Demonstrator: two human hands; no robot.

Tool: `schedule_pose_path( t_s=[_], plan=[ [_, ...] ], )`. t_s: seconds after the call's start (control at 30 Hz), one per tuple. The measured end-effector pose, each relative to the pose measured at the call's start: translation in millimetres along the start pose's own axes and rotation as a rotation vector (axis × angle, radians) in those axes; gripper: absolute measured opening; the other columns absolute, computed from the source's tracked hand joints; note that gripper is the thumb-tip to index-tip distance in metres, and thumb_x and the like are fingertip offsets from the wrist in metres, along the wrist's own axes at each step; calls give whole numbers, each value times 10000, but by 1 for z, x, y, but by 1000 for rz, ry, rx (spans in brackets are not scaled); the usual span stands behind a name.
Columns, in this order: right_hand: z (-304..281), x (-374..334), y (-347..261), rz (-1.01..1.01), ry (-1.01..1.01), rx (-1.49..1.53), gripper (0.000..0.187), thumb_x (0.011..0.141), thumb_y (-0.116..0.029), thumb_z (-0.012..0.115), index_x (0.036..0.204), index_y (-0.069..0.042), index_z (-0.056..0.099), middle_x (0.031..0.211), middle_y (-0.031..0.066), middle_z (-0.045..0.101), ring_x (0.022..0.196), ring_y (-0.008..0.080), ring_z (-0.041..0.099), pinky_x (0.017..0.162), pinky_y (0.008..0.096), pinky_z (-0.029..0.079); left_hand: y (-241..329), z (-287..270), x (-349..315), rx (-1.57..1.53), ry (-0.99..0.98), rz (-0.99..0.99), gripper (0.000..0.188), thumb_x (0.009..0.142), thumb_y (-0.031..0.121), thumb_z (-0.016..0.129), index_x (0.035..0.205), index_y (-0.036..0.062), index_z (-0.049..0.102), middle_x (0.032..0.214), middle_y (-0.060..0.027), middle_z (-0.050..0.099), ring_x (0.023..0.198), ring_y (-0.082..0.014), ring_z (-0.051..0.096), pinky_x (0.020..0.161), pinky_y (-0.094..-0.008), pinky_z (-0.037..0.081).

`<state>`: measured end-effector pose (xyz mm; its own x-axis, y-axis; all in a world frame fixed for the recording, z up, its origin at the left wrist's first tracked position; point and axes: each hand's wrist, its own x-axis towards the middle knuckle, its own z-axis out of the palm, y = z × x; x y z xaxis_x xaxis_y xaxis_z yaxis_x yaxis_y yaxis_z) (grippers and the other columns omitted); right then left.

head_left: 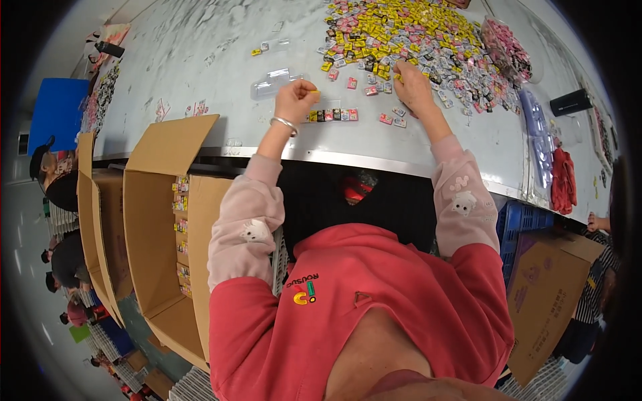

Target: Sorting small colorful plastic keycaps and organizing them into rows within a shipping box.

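Observation:
My left hand (295, 103), with a silver bangle at the wrist, pinches a small yellow packet just above a clear plastic tray (345, 104). Inside that tray a row of small packets (333, 115) in yellow, black, pink and red lies side by side. My right hand (414, 90) reaches to the near edge of a large loose heap of small packets (401, 30), mostly yellow, pink, black and white. Its fingertips are drawn together; what they hold is hard to make out. A few loose packets (392, 120) lie beside the right wrist.
Empty clear trays (271, 83) rest left of the heap. A clear tub of pink packets (506, 50), blue-tinted plastic (535, 127) and red cloth (564, 180) are at the right. Open cardboard boxes (157, 220) stand below the table's left edge. Other people are farther left and right.

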<state>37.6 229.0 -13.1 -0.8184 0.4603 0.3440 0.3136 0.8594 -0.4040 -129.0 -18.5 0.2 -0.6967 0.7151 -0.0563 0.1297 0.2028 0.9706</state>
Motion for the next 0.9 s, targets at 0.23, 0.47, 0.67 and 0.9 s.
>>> schedule_pose_path(
  t_s=[0.23,0.47,0.67,0.9],
  plan=[
    [22,-8,-75,136,-182,751,145,797,-82,651,919,-15,611,755,60,625,609,118,607,555,268,478,-15,16,-5,380,149,180,119,677,83,747,756,25,680,699,-93,648,614,-175,632,591,-280,508],
    [56,-12,-109,37,-109,487,100,735,-149,685,784,-69,650,747,83,634,704,255,633,620,366,493,-20,21,-9,510,201,296,105,648,49,761,705,25,677,749,-123,614,624,-226,614,602,-328,501],
    [39,-13,-101,-99,76,427,88,755,-143,671,785,-61,663,719,100,590,709,272,605,621,386,472,-20,8,-9,529,222,396,93,768,101,683,824,27,684,814,-125,636,668,-214,628,615,-301,500],
    [-60,-50,-27,88,24,509,97,766,-75,655,848,-26,670,773,83,575,666,171,568,579,281,435,-10,22,-46,940,-89,570,534,823,364,611,1264,84,502,1315,-183,457,1218,-399,406,965,-519,336]
  ],
)
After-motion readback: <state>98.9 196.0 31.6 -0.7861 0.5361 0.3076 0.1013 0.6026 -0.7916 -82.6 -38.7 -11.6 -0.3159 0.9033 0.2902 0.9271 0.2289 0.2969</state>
